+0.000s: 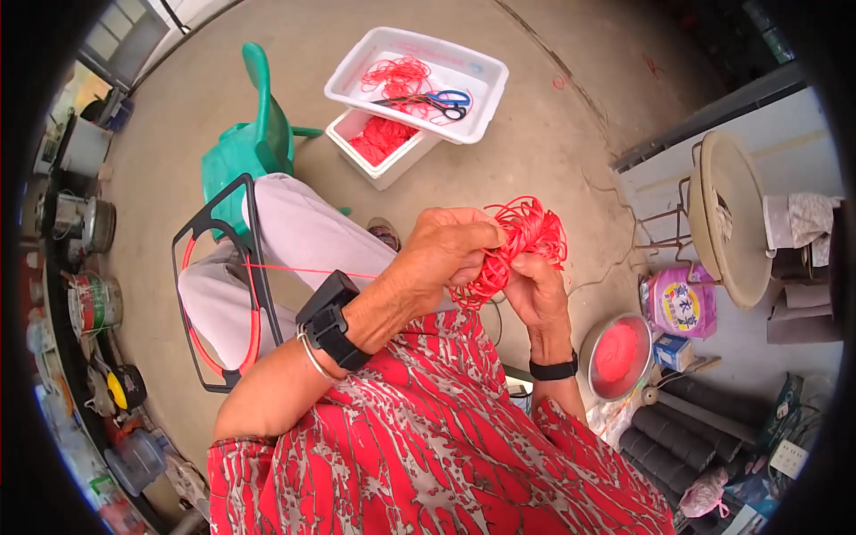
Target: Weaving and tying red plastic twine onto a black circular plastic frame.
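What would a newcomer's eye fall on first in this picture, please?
Probably the tangled bundle of red cord, held in the left hand and right hand, just right of centre. Next might come the green chair at upper left, and the white tray at top centre, holding scissors and partly covering a white box.

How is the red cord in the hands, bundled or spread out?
Bundled: many loops of red cord bunch together, held by the left hand and right hand.

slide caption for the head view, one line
Left hand and right hand hold a bundle of red cord, a strand stretching toward a black frame; white tray ahead.
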Demonstrator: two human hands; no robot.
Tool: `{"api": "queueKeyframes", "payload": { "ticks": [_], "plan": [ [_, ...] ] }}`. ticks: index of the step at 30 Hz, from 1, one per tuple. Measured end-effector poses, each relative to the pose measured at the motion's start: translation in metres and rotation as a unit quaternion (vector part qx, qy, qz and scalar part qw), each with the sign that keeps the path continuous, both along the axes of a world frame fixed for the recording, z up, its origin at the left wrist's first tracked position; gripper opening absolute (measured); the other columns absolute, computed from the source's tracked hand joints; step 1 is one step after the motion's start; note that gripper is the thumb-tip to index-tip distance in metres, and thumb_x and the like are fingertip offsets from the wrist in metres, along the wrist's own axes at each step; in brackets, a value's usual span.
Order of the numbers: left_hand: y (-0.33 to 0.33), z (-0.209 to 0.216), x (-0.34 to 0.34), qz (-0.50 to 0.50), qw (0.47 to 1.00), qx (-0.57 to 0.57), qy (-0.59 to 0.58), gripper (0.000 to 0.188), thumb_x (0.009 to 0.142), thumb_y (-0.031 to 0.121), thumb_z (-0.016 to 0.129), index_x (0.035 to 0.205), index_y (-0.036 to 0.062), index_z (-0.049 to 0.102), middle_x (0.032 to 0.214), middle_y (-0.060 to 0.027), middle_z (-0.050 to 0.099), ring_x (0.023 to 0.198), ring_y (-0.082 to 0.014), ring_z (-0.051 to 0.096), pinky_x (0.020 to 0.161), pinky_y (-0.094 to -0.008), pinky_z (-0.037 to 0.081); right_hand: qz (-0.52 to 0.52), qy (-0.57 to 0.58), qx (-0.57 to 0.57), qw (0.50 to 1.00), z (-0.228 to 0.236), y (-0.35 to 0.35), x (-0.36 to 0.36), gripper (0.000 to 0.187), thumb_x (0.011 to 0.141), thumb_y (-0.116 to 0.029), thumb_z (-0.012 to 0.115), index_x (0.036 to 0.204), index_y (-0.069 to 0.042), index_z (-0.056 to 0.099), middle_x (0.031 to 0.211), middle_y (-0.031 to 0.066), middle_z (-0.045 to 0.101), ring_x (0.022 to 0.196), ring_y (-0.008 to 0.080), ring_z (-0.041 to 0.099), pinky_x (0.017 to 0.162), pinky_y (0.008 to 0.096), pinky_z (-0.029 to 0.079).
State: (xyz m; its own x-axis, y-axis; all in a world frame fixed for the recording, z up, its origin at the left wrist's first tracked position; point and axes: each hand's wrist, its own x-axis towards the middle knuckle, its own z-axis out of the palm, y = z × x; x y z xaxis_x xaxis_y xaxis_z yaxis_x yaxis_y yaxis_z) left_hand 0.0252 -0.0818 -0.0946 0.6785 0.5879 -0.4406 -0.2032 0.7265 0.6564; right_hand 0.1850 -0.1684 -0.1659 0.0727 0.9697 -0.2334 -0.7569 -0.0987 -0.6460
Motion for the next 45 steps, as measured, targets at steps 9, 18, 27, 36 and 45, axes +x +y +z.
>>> {"api": "queueKeyframes", "payload": {
  "ticks": [9,18,27,36,45],
  "plan": [
    [-0.004,0.002,0.004,-0.008,0.998,0.042,0.049,0.005,0.084,0.006,0.059,0.082,0.0017,0.061,0.059,0.0046,0.047,0.045,-0.0022,0.033,0.041,-0.0221,0.021,-0.019,-0.086,-0.014,0.996,0.028,0.004,-0.005,0.025,0.086,-0.008,0.063,0.110,0.000,0.058,0.104,0.0077,0.064,0.097,0.0167,0.061,0.086,0.0325,0.049],
    [-0.001,-0.001,-0.002,0.012,0.999,-0.027,0.020,0.005,0.081,0.006,0.059,0.081,0.0015,0.059,0.055,0.0069,0.037,0.043,-0.0032,0.029,0.041,-0.0222,0.020,-0.028,0.030,-0.047,0.998,0.012,0.005,-0.004,0.023,0.085,-0.003,0.058,0.108,0.001,0.058,0.101,0.0082,0.063,0.096,0.0181,0.061,0.088,0.0344,0.049],
    [-0.003,0.002,-0.002,0.010,0.999,-0.033,0.031,0.005,0.082,0.007,0.060,0.081,0.0021,0.059,0.056,0.0065,0.038,0.044,-0.0034,0.030,0.041,-0.0222,0.020,-0.028,-0.026,-0.001,0.999,0.024,0.000,-0.009,0.033,0.080,-0.003,0.061,0.112,0.000,0.054,0.101,0.0083,0.062,0.095,0.0182,0.061,0.088,0.0344,0.049],
    [-0.004,0.005,-0.005,0.006,0.995,0.088,0.036,0.008,0.084,0.004,0.055,0.090,0.0027,0.060,0.057,0.0024,0.048,0.044,-0.0046,0.039,0.041,-0.0207,0.025,-0.052,-0.079,-0.005,0.995,0.036,-0.002,-0.010,0.032,0.079,-0.002,0.064,0.110,0.000,0.054,0.099,0.0081,0.063,0.089,0.0167,0.063,0.080,0.0321,0.053],
    [-0.008,0.008,-0.005,-0.058,0.971,0.227,0.052,0.009,0.084,-0.001,0.058,0.093,0.0021,0.060,0.054,0.0053,0.048,0.045,-0.0014,0.041,0.041,-0.0211,0.028,-0.091,-0.145,-0.036,0.985,0.045,-0.006,-0.005,0.032,0.080,-0.002,0.064,0.110,0.000,0.055,0.097,0.0075,0.063,0.086,0.0160,0.063,0.078,0.0315,0.052]
  ]
}}
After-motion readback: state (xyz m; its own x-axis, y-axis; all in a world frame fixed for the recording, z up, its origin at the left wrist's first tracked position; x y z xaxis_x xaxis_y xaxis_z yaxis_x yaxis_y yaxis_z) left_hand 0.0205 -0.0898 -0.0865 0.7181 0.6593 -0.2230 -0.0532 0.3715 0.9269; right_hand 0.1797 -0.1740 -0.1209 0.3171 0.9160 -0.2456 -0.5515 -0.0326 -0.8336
